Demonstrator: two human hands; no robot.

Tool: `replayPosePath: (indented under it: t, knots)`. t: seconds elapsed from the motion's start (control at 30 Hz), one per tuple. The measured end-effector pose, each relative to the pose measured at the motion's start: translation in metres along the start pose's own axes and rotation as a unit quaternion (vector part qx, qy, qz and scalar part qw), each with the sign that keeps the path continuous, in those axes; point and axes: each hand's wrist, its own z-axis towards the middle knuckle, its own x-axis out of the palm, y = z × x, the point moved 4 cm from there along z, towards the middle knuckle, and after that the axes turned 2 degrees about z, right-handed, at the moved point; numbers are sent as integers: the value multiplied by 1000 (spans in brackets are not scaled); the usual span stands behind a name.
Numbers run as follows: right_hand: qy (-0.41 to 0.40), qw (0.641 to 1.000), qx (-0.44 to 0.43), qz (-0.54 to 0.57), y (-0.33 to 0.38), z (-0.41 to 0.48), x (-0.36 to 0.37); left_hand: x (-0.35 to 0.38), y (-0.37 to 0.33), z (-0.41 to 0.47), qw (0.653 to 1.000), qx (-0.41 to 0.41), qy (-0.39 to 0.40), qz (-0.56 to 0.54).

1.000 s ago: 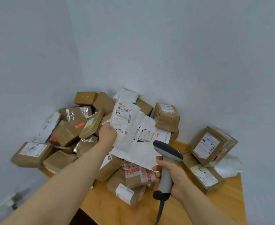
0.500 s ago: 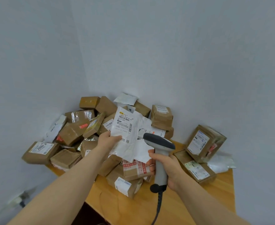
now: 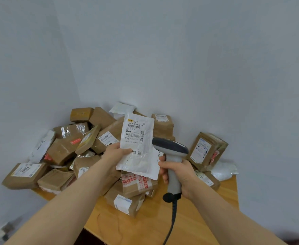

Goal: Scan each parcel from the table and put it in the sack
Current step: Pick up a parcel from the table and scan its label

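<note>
Left hand [image 3: 116, 152] pinches white mailer [image 3: 138, 144] upright above the counter [image 3: 145, 225] pile, label facing out, likely for scanning. Right hand [image 3: 177, 175] wraps scanner [image 3: 171, 156] grip, head just beside the label. Sack not visible.

Site: parcel-handling room, courier depot or mailroom type | Evidence: heap of brown taped cartons [image 3: 62, 151] bearing printed shipping labels, piled on a wooden table [image 3: 154, 221] set into a bare wall corner [image 3: 74, 76] | Evidence: white mailer bag [image 3: 138, 138] with barcode label | Equipment: corded handheld barcode scanner [image 3: 170, 147]
</note>
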Motion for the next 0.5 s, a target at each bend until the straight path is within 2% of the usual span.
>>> replayPosePath:
  t: [0.13,0.5]
  knots:
    - [10,1000,-17,-16,13,1,7,7,-2,5,1000,20,1,2]
    - [-28,999,-25,-14,29,7,11,21,-1,9,999,20,11,31]
